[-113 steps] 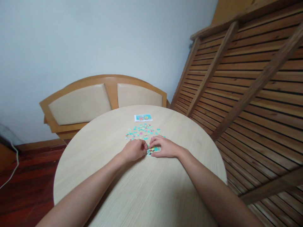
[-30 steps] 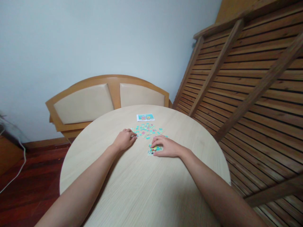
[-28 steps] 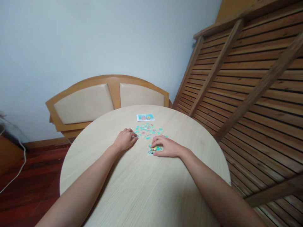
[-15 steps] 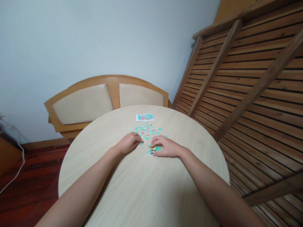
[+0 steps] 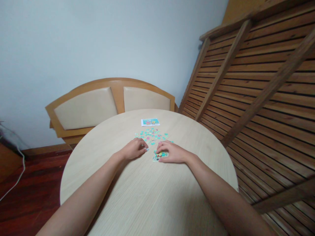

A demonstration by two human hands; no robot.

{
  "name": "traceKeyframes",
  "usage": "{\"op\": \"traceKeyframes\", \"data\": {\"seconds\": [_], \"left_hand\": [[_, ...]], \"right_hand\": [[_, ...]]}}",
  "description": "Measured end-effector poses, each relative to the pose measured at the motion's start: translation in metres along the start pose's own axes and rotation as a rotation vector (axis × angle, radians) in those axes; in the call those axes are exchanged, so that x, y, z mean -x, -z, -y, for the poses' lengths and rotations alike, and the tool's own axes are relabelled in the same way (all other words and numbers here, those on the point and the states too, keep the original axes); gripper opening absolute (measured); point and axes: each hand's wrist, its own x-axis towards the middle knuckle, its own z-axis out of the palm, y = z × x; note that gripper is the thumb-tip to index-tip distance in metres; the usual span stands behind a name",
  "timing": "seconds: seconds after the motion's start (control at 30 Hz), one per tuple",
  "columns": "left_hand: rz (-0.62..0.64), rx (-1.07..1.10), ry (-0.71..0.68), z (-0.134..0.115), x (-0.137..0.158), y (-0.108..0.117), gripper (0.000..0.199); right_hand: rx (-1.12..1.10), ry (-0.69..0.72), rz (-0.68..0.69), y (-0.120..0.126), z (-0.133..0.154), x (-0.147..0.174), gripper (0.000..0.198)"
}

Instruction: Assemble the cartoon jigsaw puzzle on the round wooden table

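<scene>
A small jigsaw puzzle piece (image 5: 147,149) is pinched between the thumb and fingers of my left hand (image 5: 134,148), low over the table. My right hand (image 5: 173,152) rests beside a joined patch of puzzle (image 5: 160,154), its fingers apart and curved over the right part of it. A yellow figure shows on that patch; the hand hides some of its edge. Just beyond both hands lies a scatter of loose puzzle pieces (image 5: 148,133), mostly turquoise with some pink.
Behind the loose pieces a picture card (image 5: 150,122) lies on the round wooden table (image 5: 137,196). A headboard with cream panels (image 5: 87,108) stands against the wall past the table. Wooden slats (image 5: 246,98) lean close on the right.
The left thumb has come up against the fingers, and the puzzle piece is now in their pinch. My right hand stays at the joined patch.
</scene>
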Motion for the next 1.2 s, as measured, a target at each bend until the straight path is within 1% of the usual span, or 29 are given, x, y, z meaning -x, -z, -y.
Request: {"op": "traceKeyframes", "data": {"seconds": [0.1, 0.2, 0.37, 0.53, 0.67, 0.83, 1.2], "left_hand": [[0.004, 0.045, 0.030, 0.002, -0.002, -0.004, 0.017], [0.014, 0.140, 0.062, 0.000, -0.003, -0.004, 0.016], [0.027, 0.336, 0.101, -0.011, -0.004, -0.006, 0.018], [0.006, 0.497, 0.129, -0.020, -0.008, -0.016, 0.021], [0.027, 0.533, 0.132, -0.028, -0.010, -0.021, 0.022], [0.034, 0.538, 0.160, -0.033, -0.010, -0.020, 0.020], [0.068, 0.527, 0.129, -0.029, -0.010, -0.020, 0.021]], "right_hand": [[0.001, 0.002, -0.001, 0.000, 0.001, 0.000, 0.031], [-0.003, 0.005, -0.006, 0.000, 0.001, 0.000, 0.031], [0.000, 0.002, -0.003, 0.000, 0.000, 0.000, 0.033], [-0.004, 0.002, -0.013, 0.000, 0.000, 0.000, 0.033], [-0.005, -0.002, -0.017, -0.001, -0.001, 0.000, 0.032], [-0.002, -0.009, -0.018, -0.002, -0.003, 0.001, 0.033], [-0.001, -0.009, -0.018, -0.001, -0.001, 0.000, 0.033]]}}
